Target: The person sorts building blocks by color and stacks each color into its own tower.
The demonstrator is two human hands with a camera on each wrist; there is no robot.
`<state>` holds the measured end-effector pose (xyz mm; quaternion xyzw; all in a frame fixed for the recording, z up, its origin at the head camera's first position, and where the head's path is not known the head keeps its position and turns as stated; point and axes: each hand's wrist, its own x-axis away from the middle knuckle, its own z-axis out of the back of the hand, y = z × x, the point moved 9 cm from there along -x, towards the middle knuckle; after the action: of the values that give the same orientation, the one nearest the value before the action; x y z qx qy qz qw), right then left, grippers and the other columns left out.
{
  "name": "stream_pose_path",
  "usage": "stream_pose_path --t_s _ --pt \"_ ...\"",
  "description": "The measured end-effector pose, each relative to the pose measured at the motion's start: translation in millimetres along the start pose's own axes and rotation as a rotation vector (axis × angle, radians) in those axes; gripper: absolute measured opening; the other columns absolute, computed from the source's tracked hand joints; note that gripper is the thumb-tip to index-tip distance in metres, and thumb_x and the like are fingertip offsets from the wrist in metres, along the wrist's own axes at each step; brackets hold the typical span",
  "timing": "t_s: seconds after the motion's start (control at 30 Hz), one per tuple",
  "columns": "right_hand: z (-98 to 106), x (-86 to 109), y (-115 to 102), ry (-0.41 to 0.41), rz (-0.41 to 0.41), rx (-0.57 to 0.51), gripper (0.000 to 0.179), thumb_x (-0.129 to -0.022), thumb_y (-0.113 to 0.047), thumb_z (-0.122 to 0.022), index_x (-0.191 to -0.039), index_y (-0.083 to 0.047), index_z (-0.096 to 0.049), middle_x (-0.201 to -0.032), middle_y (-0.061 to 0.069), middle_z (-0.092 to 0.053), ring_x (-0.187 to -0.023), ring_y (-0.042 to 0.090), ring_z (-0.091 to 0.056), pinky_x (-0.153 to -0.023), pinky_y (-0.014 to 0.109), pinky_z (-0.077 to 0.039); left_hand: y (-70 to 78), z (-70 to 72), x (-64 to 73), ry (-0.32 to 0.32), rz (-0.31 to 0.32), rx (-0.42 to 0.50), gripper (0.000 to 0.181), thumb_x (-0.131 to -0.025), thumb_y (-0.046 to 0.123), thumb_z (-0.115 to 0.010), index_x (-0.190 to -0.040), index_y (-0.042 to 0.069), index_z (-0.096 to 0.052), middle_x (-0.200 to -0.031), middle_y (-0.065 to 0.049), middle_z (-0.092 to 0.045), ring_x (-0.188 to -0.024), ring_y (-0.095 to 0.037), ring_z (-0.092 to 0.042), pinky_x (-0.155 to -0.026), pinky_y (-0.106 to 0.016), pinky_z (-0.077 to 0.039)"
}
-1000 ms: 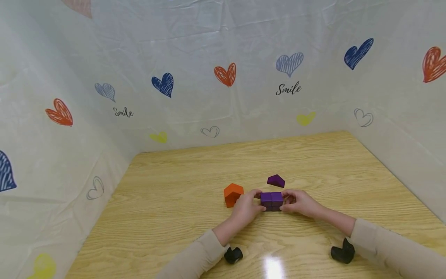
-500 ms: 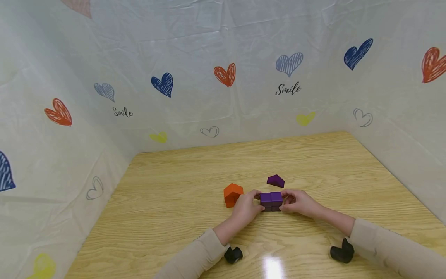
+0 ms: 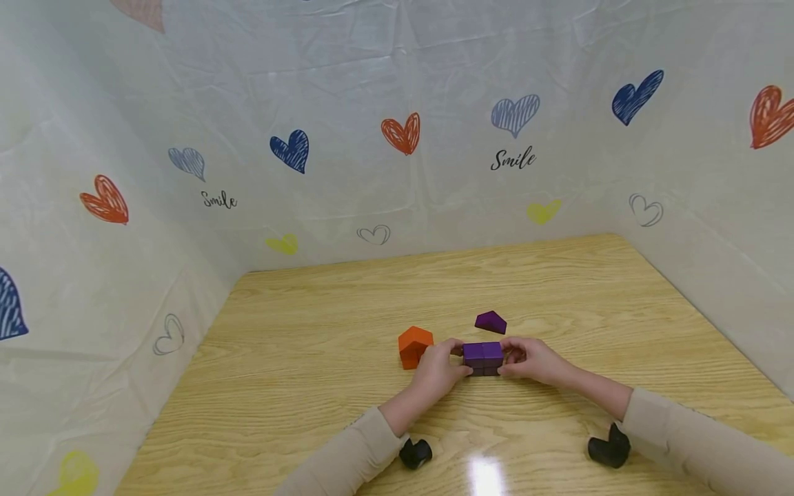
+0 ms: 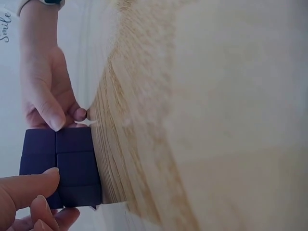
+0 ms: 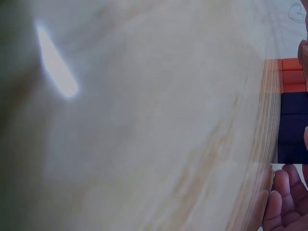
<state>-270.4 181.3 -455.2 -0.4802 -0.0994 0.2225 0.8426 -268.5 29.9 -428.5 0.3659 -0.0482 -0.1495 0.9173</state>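
Several purple blocks [image 3: 482, 353] stand together on the table, two side by side on top of others, with seams showing between them. My left hand [image 3: 436, 372] holds their left end, thumb on the near side and fingers at the far side. At the right end my right hand [image 3: 538, 361] pinches them in the same way. In the left wrist view the dark block faces [image 4: 77, 166] fit close together, and the left thumb [image 4: 36, 185] presses one of them. The right wrist view catches only part of the blocks [image 5: 292, 127] at its edge.
An orange block shape [image 3: 414, 343] with a pointed top stands just left of my left hand. Behind the blocks lies a small purple angular piece [image 3: 491, 322]. Black objects [image 3: 415, 454] sit by each forearm. A heart-printed sheet [image 3: 335, 200] encloses the wooden table [image 3: 298, 358].
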Motion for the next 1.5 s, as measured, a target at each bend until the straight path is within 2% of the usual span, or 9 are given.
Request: stream_pose_path --t_s 0.17,0.27,0.37,0.47,0.67,0.8,1.13,1.33,1.5 --pt "0 -0.9 -2 -0.037 -0.036 -0.006 0.045 -0.08 -0.016 -0.07 -0.112 0.011 -0.052 -0.083 0.006 -0.059 -0.073 0.006 -0.053 -0.061 0.022 -0.045 -1.9 0.1 1.6 -0.016 0.023 0.047 0.041 -0.076 0.017 -0.075 -0.113 0.006 -0.061 -0.103 -0.007 -0.066 -0.098 -0.02 -0.06 -0.084 -0.035 -0.047" --pt "3 0.1 -6 -0.075 -0.056 0.036 0.054 -0.079 -0.013 -0.07 -0.12 0.013 -0.047 -0.096 0.014 -0.059 -0.076 0.008 -0.055 -0.064 0.022 -0.047 -4.5 -2.0 2.1 -0.041 0.053 0.088 0.044 -0.077 0.021 -0.074 -0.117 0.009 -0.059 -0.107 -0.006 -0.064 -0.1 -0.021 -0.059 -0.085 -0.036 -0.046" --pt "12 0.6 -13 -0.092 -0.051 0.123 0.052 -0.08 -0.008 -0.068 -0.122 0.012 -0.046 -0.107 0.02 -0.057 -0.078 0.009 -0.056 -0.066 0.023 -0.047 -5.9 -2.8 2.1 -0.052 0.065 0.119 0.047 -0.078 0.023 -0.073 -0.119 0.01 -0.057 -0.109 -0.006 -0.063 -0.1 -0.021 -0.058 -0.086 -0.037 -0.046" --pt "26 -2.6 -18 -0.044 -0.037 0.203 0.043 -0.081 -0.003 -0.065 -0.119 0.011 -0.05 -0.108 0.022 -0.058 -0.077 0.01 -0.057 -0.065 0.023 -0.047 -6.0 -0.7 2.3 -0.046 0.062 0.152 0.046 -0.079 0.023 -0.073 -0.12 0.01 -0.057 -0.108 -0.007 -0.063 -0.1 -0.022 -0.058 -0.086 -0.037 -0.046" --pt "51 -16.1 -25 0.158 -0.028 0.301 0.036 -0.082 -0.005 -0.065 -0.113 0.011 -0.055 -0.101 0.023 -0.061 -0.072 0.013 -0.053 -0.058 0.023 -0.044 -6.0 3.9 3.6 -0.029 0.039 0.229 0.043 -0.08 0.022 -0.071 -0.118 0.009 -0.057 -0.104 -0.007 -0.065 -0.099 -0.023 -0.058 -0.083 -0.036 -0.047" --pt "55 -27.9 -21 0.195 -0.058 0.331 0.041 -0.082 -0.011 -0.067 -0.115 0.01 -0.055 -0.105 0.024 -0.06 -0.077 0.019 -0.054 -0.062 0.028 -0.044 -6.2 4.1 4.3 -0.032 0.038 0.262 0.041 -0.081 0.022 -0.07 -0.118 0.01 -0.057 -0.105 -0.007 -0.065 -0.101 -0.024 -0.057 -0.085 -0.038 -0.046" --pt "47 -54.3 1 0.128 -0.122 0.376 0.045 -0.081 -0.017 -0.069 -0.114 0.011 -0.055 -0.106 0.026 -0.06 -0.087 0.031 -0.059 -0.073 0.04 -0.049 -7.1 3.7 4.3 -0.043 0.031 0.242 0.038 -0.084 0.025 -0.067 -0.118 0.01 -0.058 -0.107 -0.006 -0.064 -0.101 -0.022 -0.058 -0.083 -0.036 -0.047" --pt "45 -60.7 12 0.139 -0.162 0.348 0.039 -0.08 -0.016 -0.069 -0.109 0.008 -0.057 -0.095 0.019 -0.062 -0.083 0.027 -0.06 -0.068 0.036 -0.049 -6.4 5.0 4.1 -0.032 0.019 0.226 0.036 -0.084 0.024 -0.067 -0.116 0.009 -0.058 -0.106 -0.006 -0.064 -0.1 -0.022 -0.058 -0.083 -0.035 -0.047" --pt "44 -62.1 12 0.138 -0.151 0.36 0.033 -0.081 -0.014 -0.068 -0.105 0.007 -0.058 -0.09 0.016 -0.062 -0.077 0.022 -0.058 -0.065 0.033 -0.047 -3.9 5.9 4.4 -0.018 0.005 0.21 0.035 -0.085 0.023 -0.066 -0.116 0.008 -0.059 -0.104 -0.007 -0.065 -0.1 -0.022 -0.058 -0.083 -0.035 -0.046"
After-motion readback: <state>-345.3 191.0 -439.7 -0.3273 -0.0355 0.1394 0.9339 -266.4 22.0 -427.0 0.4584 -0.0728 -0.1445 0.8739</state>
